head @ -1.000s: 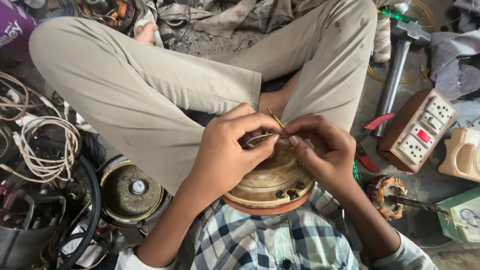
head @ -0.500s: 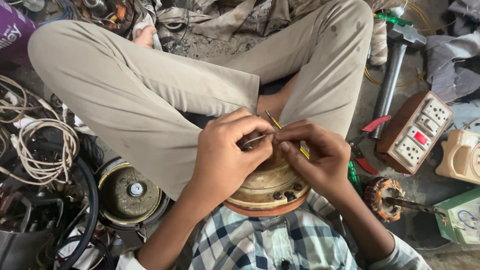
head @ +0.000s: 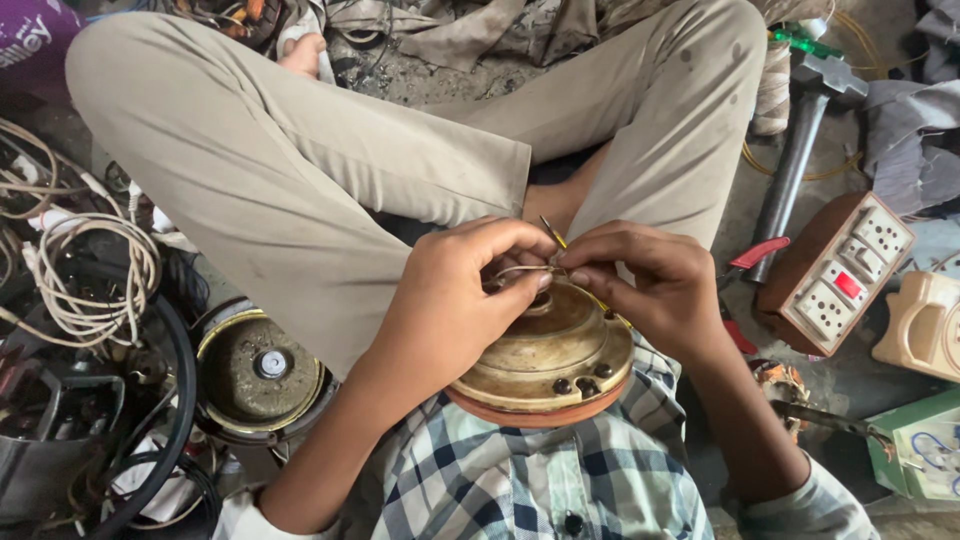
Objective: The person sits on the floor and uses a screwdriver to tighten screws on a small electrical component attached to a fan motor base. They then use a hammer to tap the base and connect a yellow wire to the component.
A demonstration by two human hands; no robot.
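At the near right edge, on the floor, a small green and white cardboard box [head: 922, 455] lies partly cut off by the frame; its pale top panel carries a line drawing in blue, too small to make out. In the far left corner a purple package [head: 28, 42] with white lettering shows only a corner, the rest out of view. There are no signs or screens. Whether the purple package is a bag or a box cannot be told.
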